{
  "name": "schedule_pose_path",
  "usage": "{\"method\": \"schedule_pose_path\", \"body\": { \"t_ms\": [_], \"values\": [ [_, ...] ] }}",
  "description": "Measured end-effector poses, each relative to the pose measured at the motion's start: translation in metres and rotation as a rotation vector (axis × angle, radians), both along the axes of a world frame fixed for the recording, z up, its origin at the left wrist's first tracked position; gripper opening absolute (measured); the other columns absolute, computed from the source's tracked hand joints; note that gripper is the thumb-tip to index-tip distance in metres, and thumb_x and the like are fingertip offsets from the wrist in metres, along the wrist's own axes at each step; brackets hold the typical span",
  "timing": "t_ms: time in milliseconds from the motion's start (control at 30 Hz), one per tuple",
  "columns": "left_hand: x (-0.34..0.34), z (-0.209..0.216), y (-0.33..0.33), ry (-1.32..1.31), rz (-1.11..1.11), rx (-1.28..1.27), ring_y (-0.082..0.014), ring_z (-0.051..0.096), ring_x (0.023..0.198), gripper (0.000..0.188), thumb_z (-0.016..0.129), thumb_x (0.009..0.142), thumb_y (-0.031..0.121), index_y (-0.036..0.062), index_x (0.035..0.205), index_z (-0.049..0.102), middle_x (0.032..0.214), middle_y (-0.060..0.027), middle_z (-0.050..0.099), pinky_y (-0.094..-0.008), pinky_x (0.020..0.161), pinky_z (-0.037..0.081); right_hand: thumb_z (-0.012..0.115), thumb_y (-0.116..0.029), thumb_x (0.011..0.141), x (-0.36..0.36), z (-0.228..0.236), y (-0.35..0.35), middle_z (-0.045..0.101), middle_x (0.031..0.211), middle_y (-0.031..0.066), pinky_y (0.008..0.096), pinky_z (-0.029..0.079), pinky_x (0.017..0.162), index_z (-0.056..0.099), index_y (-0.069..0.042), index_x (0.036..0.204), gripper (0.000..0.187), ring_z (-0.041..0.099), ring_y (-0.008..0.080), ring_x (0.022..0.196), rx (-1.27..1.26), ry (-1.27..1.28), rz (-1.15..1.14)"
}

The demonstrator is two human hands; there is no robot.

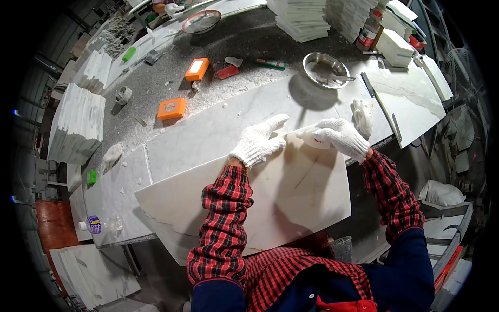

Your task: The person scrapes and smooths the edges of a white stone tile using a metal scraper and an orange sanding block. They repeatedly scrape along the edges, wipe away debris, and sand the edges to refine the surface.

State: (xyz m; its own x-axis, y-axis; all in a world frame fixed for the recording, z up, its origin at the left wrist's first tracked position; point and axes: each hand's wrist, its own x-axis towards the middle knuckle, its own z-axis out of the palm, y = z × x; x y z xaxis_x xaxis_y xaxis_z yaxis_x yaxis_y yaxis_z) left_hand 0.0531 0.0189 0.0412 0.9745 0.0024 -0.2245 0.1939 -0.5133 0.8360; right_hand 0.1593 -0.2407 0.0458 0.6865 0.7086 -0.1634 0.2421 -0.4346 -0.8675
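Note:
A white, faintly veined stone slab [260, 208] lies tilted toward me, its far edge on the bench and its near edge by my apron. My left hand [260, 139], in a white knit glove, rests at the slab's far edge with thumb and fingers apart. Just right of it, my right hand [340, 138], also gloved, is closed at the same edge. A pale, thin flat piece [311, 137] shows at its fingertips; its kind is unclear. Beyond the right hand stands a round metal bowl [326, 70] with a tool in it. A spare white glove [363, 117] lies to the right.
Orange boxes [171, 108], a red block [227, 72] and a green-and-red item [270, 64] sit on the dusty bench [228, 47]. Stone tiles are stacked at left [78, 125] and far back [299, 21]. A plastic bottle [106, 225] lies near the left edge.

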Motion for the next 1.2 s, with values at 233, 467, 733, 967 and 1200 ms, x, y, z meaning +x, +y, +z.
{"method": "schedule_pose_path", "body": {
  "t_ms": [233, 467, 733, 967, 1200],
  "values": [
    [0.0011, -0.0069, -0.0005, -0.055, 0.006, 0.028, -0.029, 0.069, 0.121, 0.065, 0.071, 0.086, 0.032, 0.0193, 0.148, 0.057, 0.141, -0.0113, 0.066, -0.0383, 0.1, 0.057, 0.063, -0.031, 0.091, 0.0036, 0.0039, -0.0005, 0.073, 0.096, 0.0124, 0.0324, 0.052, 0.086, 0.074, 0.005, 0.114, 0.044, 0.065, 0.019, 0.091, -0.052, 0.034, 0.0],
    [0.0004, 0.0003, 0.0001, -0.008, -0.009, 0.047, -0.0233, 0.069, 0.122, 0.067, 0.074, 0.089, 0.03, 0.0162, 0.152, 0.054, 0.144, -0.0091, 0.065, -0.0343, 0.107, 0.052, 0.061, -0.032, 0.094, 0.0005, 0.0012, 0.0026, 0.071, 0.087, 0.0132, 0.0336, 0.052, 0.081, 0.074, 0.004, 0.104, 0.04, 0.065, 0.0194, 0.084, 0.015, -0.001, -0.002],
    [0.0006, -0.0015, 0.0009, -0.015, -0.005, 0.05, -0.0227, 0.069, 0.122, 0.067, 0.074, 0.088, 0.03, 0.0164, 0.151, 0.054, 0.144, -0.0086, 0.065, -0.0345, 0.108, 0.051, 0.061, -0.032, 0.095, -0.0001, 0.0026, 0.0031, 0.071, 0.087, 0.0124, 0.033, 0.052, 0.081, 0.074, 0.004, 0.104, 0.039, 0.065, 0.0182, 0.084, -0.016, 0.014, -0.013],
    [0.0006, -0.0035, 0.0002, -0.045, -0.002, 0.062, -0.0226, 0.069, 0.122, 0.066, 0.075, 0.089, 0.031, 0.016, 0.15, 0.056, 0.144, -0.0085, 0.066, -0.0347, 0.108, 0.051, 0.061, -0.031, 0.095, -0.0001, 0.0054, 0.0052, 0.072, 0.089, 0.0122, 0.033, 0.052, 0.081, 0.074, 0.004, 0.104, 0.039, 0.065, 0.0182, 0.084, -0.036, -0.009, -0.002],
    [0.0004, -0.0053, -0.0001, -0.039, 0.005, 0.005, -0.0226, 0.069, 0.122, 0.067, 0.074, 0.088, 0.028, 0.0167, 0.151, 0.055, 0.143, -0.0082, 0.066, -0.0347, 0.108, 0.051, 0.062, -0.032, 0.095, 0.0005, 0.0018, 0.0024, 0.071, 0.089, 0.01, 0.0315, 0.052, 0.079, 0.074, 0.003, 0.105, 0.038, 0.065, 0.0172, 0.082, -0.002, 0.018, -0.037]
  ]
}}
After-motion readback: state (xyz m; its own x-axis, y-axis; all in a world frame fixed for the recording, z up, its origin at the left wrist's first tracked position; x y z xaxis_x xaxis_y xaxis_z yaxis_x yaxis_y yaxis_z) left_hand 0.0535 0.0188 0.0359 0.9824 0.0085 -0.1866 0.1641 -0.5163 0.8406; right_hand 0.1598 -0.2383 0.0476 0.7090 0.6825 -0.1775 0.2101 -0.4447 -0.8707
